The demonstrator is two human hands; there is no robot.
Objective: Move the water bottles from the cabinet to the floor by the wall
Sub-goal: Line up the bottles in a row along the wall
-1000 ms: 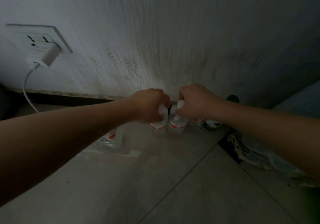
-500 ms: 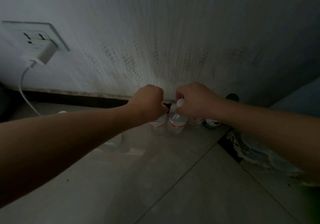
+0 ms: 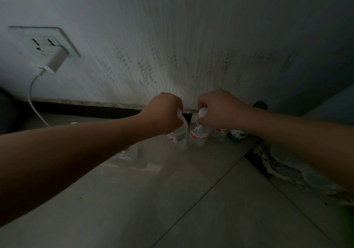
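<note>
Both hands are down at the foot of the wall. My left hand [image 3: 164, 113] grips the white-capped top of a clear water bottle with a red label [image 3: 177, 135]. My right hand [image 3: 218, 107] grips the cap of a second red-labelled bottle [image 3: 198, 134] right beside it. Both bottles stand upright on the tiled floor. Two more bottles stand to the right: another red-labelled one [image 3: 219, 132] and a green-labelled one [image 3: 236, 134]. A further clear bottle [image 3: 127, 153] shows partly under my left forearm.
The textured grey wall [image 3: 191, 46] with a dark skirting board runs across the back. A wall socket [image 3: 44, 42] at the left holds a white charger [image 3: 52, 61] with a hanging cable. A worn patterned mat or cloth [image 3: 283, 163] lies on the floor at the right.
Both hands have stayed on the bottle tops; the left bottle now tilts slightly. The view has shifted a little, bringing the socket further into the frame.
</note>
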